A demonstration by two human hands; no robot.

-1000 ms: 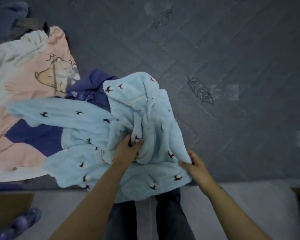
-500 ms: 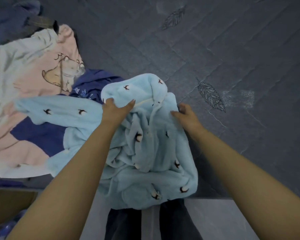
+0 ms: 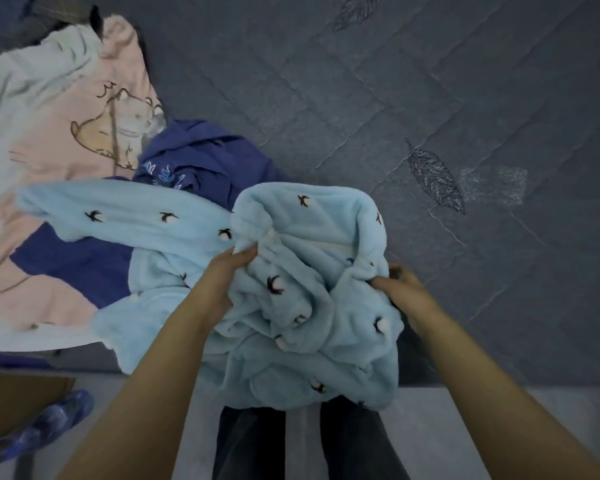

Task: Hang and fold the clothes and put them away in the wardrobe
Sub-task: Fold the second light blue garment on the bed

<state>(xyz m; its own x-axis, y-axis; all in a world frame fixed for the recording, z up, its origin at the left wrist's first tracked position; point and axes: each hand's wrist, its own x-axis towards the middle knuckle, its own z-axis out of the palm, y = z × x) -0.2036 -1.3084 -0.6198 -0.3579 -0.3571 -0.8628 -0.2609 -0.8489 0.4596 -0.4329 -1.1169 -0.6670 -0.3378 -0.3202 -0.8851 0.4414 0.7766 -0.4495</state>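
The left hand (image 3: 222, 275) pinches a fold of the fleece (image 3: 302, 299) near its upper middle, fingers bunched in the cloth. The right hand (image 3: 400, 289) grips the fleece's right edge, fingers curled into it. The fleece, pale blue with small bird marks, lies crumpled at the near edge of the bed (image 3: 430, 98), one sleeve stretched left. Beneath that sleeve lies a navy garment (image 3: 205, 157), and past it a pink top (image 3: 49, 133) with a cat drawing.

A dark grey quilted bedspread (image 3: 361, 98) with stitched feather patterns (image 3: 435, 176) covers the bed. Below its edge lies pale floor (image 3: 499, 427), a brown cardboard box (image 3: 18, 403) and a blue shoe cover (image 3: 45, 424).
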